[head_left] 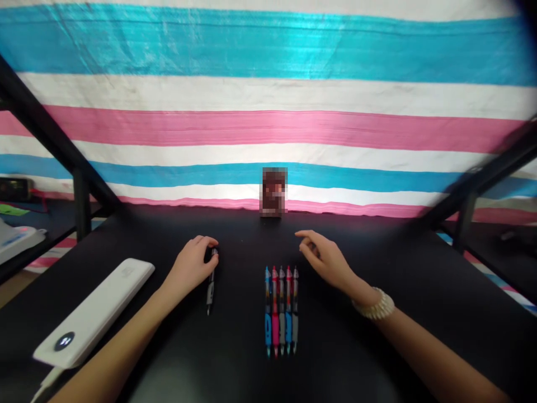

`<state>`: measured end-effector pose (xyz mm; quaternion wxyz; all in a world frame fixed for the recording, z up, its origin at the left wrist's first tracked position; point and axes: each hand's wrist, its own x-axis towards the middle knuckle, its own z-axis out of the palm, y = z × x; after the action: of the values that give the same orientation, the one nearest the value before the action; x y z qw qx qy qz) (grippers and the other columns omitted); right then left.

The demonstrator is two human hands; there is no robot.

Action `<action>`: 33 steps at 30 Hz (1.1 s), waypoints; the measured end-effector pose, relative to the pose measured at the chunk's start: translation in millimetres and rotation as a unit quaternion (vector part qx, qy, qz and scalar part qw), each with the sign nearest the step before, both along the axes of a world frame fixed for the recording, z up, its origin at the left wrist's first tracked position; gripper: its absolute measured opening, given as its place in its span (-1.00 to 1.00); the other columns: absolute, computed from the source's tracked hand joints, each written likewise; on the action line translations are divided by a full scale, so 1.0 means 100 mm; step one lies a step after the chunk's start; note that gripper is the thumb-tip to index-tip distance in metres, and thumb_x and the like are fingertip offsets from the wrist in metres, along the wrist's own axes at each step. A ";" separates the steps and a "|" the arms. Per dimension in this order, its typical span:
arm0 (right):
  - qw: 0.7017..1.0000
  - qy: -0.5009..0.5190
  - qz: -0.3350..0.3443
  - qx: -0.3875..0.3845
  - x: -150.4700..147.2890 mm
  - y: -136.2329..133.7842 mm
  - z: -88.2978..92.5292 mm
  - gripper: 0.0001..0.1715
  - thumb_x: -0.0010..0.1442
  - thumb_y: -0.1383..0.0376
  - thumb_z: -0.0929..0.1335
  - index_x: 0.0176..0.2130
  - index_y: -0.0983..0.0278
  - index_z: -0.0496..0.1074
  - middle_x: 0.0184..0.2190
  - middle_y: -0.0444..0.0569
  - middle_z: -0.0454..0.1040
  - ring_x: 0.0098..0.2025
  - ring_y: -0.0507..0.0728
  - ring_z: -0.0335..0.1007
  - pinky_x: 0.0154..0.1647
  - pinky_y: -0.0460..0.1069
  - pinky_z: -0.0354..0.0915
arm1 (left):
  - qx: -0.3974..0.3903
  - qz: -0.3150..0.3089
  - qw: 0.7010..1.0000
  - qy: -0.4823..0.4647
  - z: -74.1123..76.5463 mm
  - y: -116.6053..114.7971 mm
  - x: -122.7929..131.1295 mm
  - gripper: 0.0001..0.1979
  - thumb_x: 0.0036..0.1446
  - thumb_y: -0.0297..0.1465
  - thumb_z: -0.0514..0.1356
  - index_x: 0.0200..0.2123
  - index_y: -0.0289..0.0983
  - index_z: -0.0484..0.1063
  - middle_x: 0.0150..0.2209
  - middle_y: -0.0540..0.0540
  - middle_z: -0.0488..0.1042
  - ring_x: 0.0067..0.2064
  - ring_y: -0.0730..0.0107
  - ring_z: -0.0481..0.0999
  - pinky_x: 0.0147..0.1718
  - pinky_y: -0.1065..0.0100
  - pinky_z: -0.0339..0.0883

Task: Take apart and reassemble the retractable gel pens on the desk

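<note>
My left hand (193,263) rests on the black table (377,347) with its fingers curled over the top end of a dark pen (210,290) that lies flat, pointing toward me. To the right, several pens (281,310) in blue, pink, grey and red lie side by side in a neat row, tips toward me. Just right of that row's far end, my right hand (325,258) hovers with loosely curved, parted fingers and holds nothing. A pale bracelet (375,305) circles my right wrist.
A white power bank (94,310) with a cable lies at the left front. A small blurred dark object (274,192) stands at the table's back edge, before a striped blue, white and pink cloth (268,123). Black frame bars (50,140) slant down on both sides.
</note>
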<state>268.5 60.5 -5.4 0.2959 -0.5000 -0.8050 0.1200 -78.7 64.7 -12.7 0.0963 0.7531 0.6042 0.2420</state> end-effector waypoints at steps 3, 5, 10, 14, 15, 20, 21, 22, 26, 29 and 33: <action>0.998 -0.064 0.010 0.014 0.02 0.31 0.00 -0.55 0.31 0.41 0.24 0.17 0.26 0.33 -0.21 0.01 0.49 -0.18 0.17 0.42 -0.15 0.01 0.36 | 0.047 -0.012 0.999 0.012 0.02 -0.07 0.09 -0.73 0.20 -0.30 0.10 -0.12 -0.32 0.45 -0.16 -0.28 0.52 -0.09 -0.10 0.49 -0.09 -0.03 0.36; 0.994 -0.106 0.016 0.019 0.00 0.50 0.01 -0.44 0.29 0.46 0.23 0.25 0.25 0.27 -0.09 0.07 0.45 -0.05 0.21 0.38 -0.06 0.06 0.35 | 0.076 -0.040 0.996 0.019 0.04 -0.15 0.20 -0.74 0.26 -0.32 0.09 -0.07 -0.30 0.43 -0.11 -0.27 0.50 -0.08 -0.07 0.46 -0.05 -0.04 0.33; 0.983 -0.179 0.024 0.013 -0.11 0.81 -0.02 -0.29 0.28 0.52 0.18 0.35 0.17 0.19 0.03 0.12 0.34 -0.02 0.23 0.34 -0.10 0.05 0.36 | 0.109 -0.264 0.958 0.034 0.06 -0.39 0.49 -0.71 0.32 -0.53 0.05 0.04 -0.22 0.41 -0.05 -0.19 0.50 -0.06 0.15 0.45 -0.03 0.14 0.33; 0.978 -0.208 0.023 0.003 -0.15 0.92 -0.06 -0.26 0.30 0.53 0.17 0.37 0.11 0.14 0.05 0.11 0.31 -0.03 0.21 0.32 -0.10 0.03 0.35 | 0.097 -0.401 0.906 0.096 0.06 -0.49 0.57 -0.57 0.23 -0.69 0.05 0.07 -0.20 0.41 0.03 -0.18 0.51 -0.03 0.09 0.43 -0.09 0.12 0.30; 0.977 -0.211 0.022 0.001 -0.15 0.93 -0.07 -0.26 0.30 0.53 0.16 0.38 0.12 0.13 0.06 0.11 0.30 -0.02 0.21 0.32 -0.09 0.03 0.35 | 0.094 -0.409 0.902 0.101 0.06 -0.50 0.57 -0.56 0.22 -0.70 0.05 0.06 -0.21 0.41 0.03 -0.19 0.51 -0.02 0.07 0.42 -0.08 0.10 0.29; 0.979 -0.202 0.008 -0.005 -0.10 1.00 -0.04 -0.27 0.32 0.48 0.17 0.41 0.24 0.03 0.08 0.16 0.30 -0.02 0.24 0.35 -0.12 0.04 0.35 | 0.094 -0.425 0.895 0.093 0.06 -0.49 0.57 -0.60 0.25 -0.69 0.06 0.04 -0.22 0.43 0.02 -0.19 0.51 -0.04 0.09 0.41 -0.08 0.10 0.27; 0.981 -0.196 0.002 -0.006 -0.09 1.01 -0.03 -0.26 0.32 0.47 0.18 0.42 0.25 -0.01 0.09 0.17 0.30 -0.03 0.25 0.36 -0.14 0.04 0.35 | 0.099 -0.429 0.893 0.090 0.06 -0.49 0.59 -0.61 0.27 -0.68 0.05 0.04 -0.21 0.43 0.01 -0.18 0.52 -0.05 0.10 0.42 -0.08 0.11 0.26; 0.982 -0.189 -0.003 -0.006 -0.08 1.00 -0.01 -0.25 0.33 0.45 0.18 0.43 0.26 -0.05 0.09 0.19 0.30 -0.04 0.26 0.37 -0.17 0.04 0.35 | 0.104 -0.431 0.892 0.086 0.06 -0.49 0.60 -0.64 0.30 -0.66 0.04 0.03 -0.21 0.43 0.00 -0.18 0.52 -0.05 0.12 0.42 -0.09 0.12 0.26; 0.987 -0.160 -0.007 -0.002 -0.05 0.93 0.06 -0.24 0.35 0.40 0.19 0.44 0.23 -0.12 0.11 0.18 0.29 -0.08 0.26 0.41 -0.21 0.04 0.35 | 0.135 -0.429 0.890 0.068 0.06 -0.51 0.66 -0.71 0.40 -0.57 -0.01 -0.04 -0.21 0.46 -0.04 -0.15 0.55 -0.08 0.18 0.42 -0.11 0.17 0.26; 0.991 -0.136 0.007 0.003 -0.03 0.79 0.09 -0.27 0.34 0.39 0.21 0.42 0.23 -0.06 0.08 0.15 0.32 -0.07 0.25 0.41 -0.18 0.06 0.36 | 0.172 -0.431 0.883 0.064 0.06 -0.52 0.71 -0.77 0.40 -0.55 0.03 -0.14 -0.23 0.47 -0.09 -0.13 0.56 -0.11 0.22 0.45 -0.13 0.21 0.27; 0.995 -0.097 0.033 0.006 -0.04 0.50 0.09 -0.30 0.32 0.40 0.25 0.38 0.22 0.03 0.03 0.09 0.37 -0.10 0.19 0.41 -0.11 0.07 0.37 | 0.184 -0.429 0.880 0.085 0.05 -0.53 0.72 -0.79 0.39 -0.55 0.07 -0.23 -0.24 0.46 -0.15 -0.10 0.58 -0.14 0.24 0.47 -0.14 0.23 0.30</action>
<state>264.9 110.4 3.5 0.2154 -0.4808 -0.8466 0.0755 -6.8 12.1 -7.3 -0.0012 0.9603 0.1725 0.2194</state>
